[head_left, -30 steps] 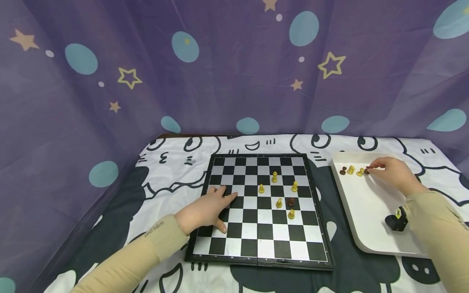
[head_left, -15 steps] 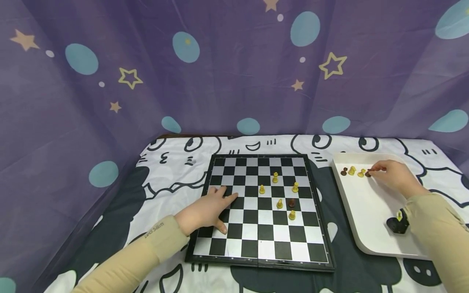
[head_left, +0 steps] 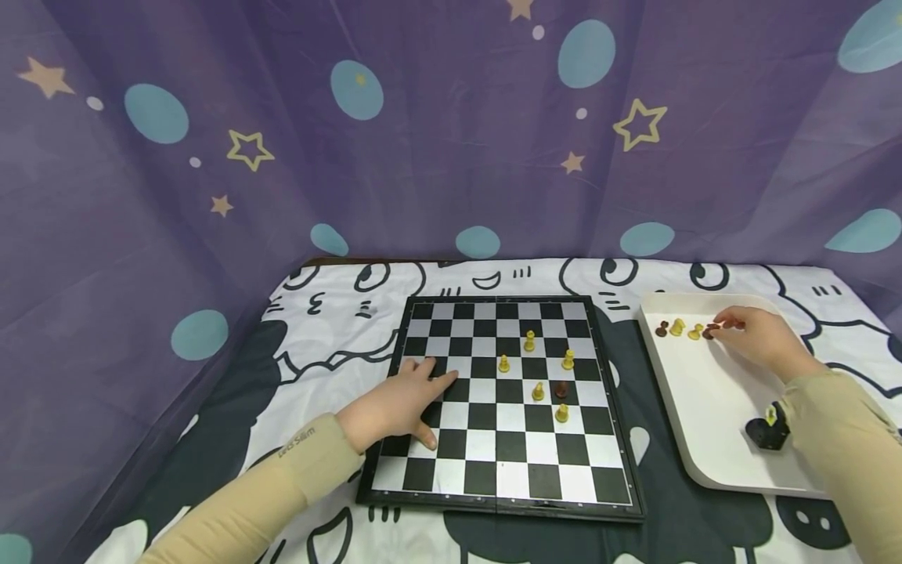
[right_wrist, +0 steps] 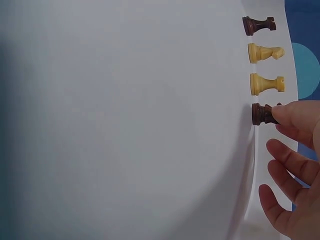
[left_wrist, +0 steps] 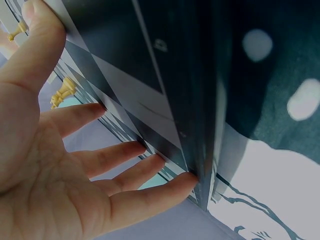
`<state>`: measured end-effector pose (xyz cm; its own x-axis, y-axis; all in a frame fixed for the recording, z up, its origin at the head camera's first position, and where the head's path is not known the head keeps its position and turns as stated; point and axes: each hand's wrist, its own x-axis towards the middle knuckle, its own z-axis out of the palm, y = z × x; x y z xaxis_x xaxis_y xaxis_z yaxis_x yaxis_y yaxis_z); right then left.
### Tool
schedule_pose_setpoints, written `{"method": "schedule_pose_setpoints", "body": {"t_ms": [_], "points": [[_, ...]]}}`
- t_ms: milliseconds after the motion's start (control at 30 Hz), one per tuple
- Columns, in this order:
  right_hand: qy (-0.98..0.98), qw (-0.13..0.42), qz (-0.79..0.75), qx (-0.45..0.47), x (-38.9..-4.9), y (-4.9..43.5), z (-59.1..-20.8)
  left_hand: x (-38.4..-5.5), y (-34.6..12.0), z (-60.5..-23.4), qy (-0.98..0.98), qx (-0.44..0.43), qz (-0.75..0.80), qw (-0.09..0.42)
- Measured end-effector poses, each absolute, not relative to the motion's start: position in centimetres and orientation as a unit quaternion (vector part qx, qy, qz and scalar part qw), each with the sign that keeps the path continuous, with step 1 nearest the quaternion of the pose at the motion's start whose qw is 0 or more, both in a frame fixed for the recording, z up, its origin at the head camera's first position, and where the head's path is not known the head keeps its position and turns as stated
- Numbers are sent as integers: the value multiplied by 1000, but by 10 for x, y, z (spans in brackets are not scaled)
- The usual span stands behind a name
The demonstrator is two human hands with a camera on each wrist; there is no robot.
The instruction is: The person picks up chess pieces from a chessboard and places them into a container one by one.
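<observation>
My left hand (head_left: 405, 399) rests with spread fingers on the left side of the black-and-white chessboard (head_left: 493, 513). In the left wrist view, its fingertips (left_wrist: 187, 180) touch the squares and the board's edge. At the back of the white tray, my right hand (right_wrist: 295, 165) pinches a dark chess knight (right_wrist: 258, 114) between thumb and forefinger; its upper part is partly hidden. Beside it stand a yellow rook (right_wrist: 265, 84), a yellow knight (right_wrist: 262, 52) and a dark rook (right_wrist: 257, 25), in a row along the tray wall.
Several yellow pieces, such as a pawn (head_left: 503, 364), stand on the board's right half near a dark piece (head_left: 561, 389). The white tray (head_left: 712, 415) lies to the board's right. A black object (head_left: 766, 429) shows by my right sleeve. A purple curtain (head_left: 437, 180) hangs behind.
My right hand stays at the same spot in the tray; slightly more of the dark knight shows past its fingertips. The left hand and the pieces on the board have not moved.
</observation>
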<state>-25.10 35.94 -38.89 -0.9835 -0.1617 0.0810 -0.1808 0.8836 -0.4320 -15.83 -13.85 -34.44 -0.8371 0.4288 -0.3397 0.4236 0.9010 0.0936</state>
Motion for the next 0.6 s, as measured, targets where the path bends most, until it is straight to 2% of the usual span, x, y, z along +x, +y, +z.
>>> {"method": "schedule_pose_setpoints", "body": {"t_ms": [333,600], "points": [[-972,2,221,75,-247,364,-387,-158,-138,-344,959,220,9,179],[-972,26,219,85,-241,366,-386,-159,-137,-344,959,218,4,183]]}}
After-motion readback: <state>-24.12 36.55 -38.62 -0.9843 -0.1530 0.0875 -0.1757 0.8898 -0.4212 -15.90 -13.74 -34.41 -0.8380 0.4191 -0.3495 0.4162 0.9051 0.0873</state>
